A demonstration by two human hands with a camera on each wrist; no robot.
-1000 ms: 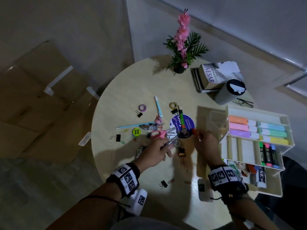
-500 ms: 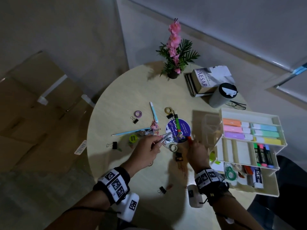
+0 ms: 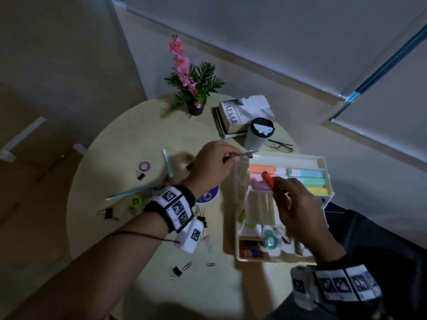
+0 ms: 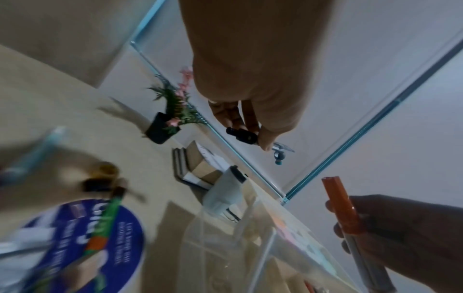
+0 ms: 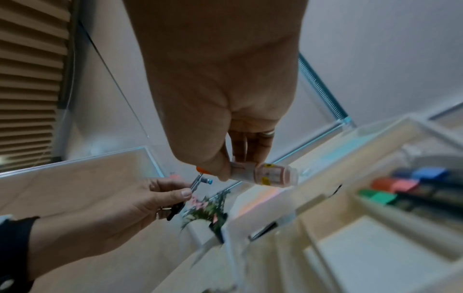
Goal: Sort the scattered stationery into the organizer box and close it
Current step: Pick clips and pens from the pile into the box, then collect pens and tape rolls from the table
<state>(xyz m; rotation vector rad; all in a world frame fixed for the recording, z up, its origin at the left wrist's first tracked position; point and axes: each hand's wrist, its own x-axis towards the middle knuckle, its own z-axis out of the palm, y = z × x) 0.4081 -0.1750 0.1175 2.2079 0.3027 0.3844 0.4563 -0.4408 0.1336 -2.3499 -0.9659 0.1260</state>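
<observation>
Cream plastic organizer box [image 3: 323,162], lid-less and tiered, standing open at the right edge of the round pale wooden table [image 3: 120,139]: its upper tray holds pastel blocks in orange, pink, purple, blue, green and yellow [image 3: 305,181], its lower tray a green tape dispenser [image 3: 270,237] and small items too blurred to name. Your right hand [image 3: 298,211] hovers above the box with fingers curled round an orange-capped pen with a grey barrel [image 4: 343,210]; the right wrist view also shows a small clear cylindrical piece with a pink label [image 5: 271,175] pinched in the same fingers. Your left hand [image 3: 212,165] is held above the table just left of the box, thumb and fingers pinching a slim metal tool with black handles [image 3: 245,154], its tip pointing toward the box's back corner. Loose on the table to the left: light blue pen [image 3: 167,163], long pale blue pencil [image 3: 134,192], purple tape roll [image 3: 144,166], black binder clips [image 3: 176,271], paper clips [image 3: 210,264], blue round sticker disc [image 4: 82,243]. Beyond: pink artificial flower in a black pot [image 3: 191,88], stacked books titled CAESAR [image 3: 240,116], grey tumbler with black lid [image 3: 258,135], spectacles [image 3: 280,146].
</observation>
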